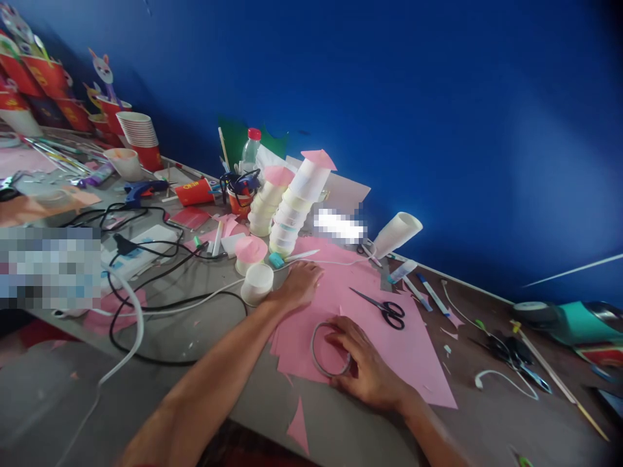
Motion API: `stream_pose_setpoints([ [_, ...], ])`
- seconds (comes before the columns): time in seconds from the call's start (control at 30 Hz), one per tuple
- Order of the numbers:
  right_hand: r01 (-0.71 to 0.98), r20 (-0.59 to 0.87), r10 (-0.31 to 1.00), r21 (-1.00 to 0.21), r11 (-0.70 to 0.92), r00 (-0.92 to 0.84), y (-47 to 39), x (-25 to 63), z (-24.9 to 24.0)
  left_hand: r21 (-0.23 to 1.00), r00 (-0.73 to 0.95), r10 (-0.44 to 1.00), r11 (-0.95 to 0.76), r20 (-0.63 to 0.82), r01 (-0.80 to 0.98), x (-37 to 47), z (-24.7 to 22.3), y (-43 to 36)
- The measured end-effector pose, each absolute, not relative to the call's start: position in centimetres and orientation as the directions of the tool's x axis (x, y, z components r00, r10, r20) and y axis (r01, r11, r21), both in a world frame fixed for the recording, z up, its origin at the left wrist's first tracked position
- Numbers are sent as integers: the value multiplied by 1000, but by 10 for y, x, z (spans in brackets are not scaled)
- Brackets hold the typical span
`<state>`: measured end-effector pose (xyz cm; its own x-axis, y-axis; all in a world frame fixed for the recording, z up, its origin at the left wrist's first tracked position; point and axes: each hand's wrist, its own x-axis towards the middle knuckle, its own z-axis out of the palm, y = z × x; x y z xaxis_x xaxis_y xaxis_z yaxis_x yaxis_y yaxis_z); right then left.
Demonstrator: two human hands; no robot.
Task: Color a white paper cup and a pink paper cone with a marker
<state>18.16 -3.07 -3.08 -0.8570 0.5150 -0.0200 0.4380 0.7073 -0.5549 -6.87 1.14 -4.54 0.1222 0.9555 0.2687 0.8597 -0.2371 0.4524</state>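
Note:
Pink paper sheets (413, 363) lie stacked on the table in front of me. My right hand (370, 363) curls its fingers and thumb round a thin grey ring (314, 353) that rests on the paper. Farther forward, my left hand (298, 287) lies on the sheets with its fingers stretched out, a little below a white pen (304, 255) with a teal cap end. Black-handled scissors (382, 306) lie on the paper, to the right of both hands. A small white paper cup (257, 283) stands upside down beside my left wrist.
Two towers of stacked cups (296, 207) with pink cone tops stand near the blue wall. Black cables (156, 318) and a power strip (141, 256) spread at left. Markers (433, 295), more scissors (511, 357) and a teal bottle-like object (588, 324) lie right.

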Motion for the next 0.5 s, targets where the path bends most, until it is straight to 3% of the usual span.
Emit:
stream_pose_setpoints([
  [0.5,432,-41,506,-582,689,-862,-28,181,-28,456,124,958,-234,258,859,-69,-46,12],
])
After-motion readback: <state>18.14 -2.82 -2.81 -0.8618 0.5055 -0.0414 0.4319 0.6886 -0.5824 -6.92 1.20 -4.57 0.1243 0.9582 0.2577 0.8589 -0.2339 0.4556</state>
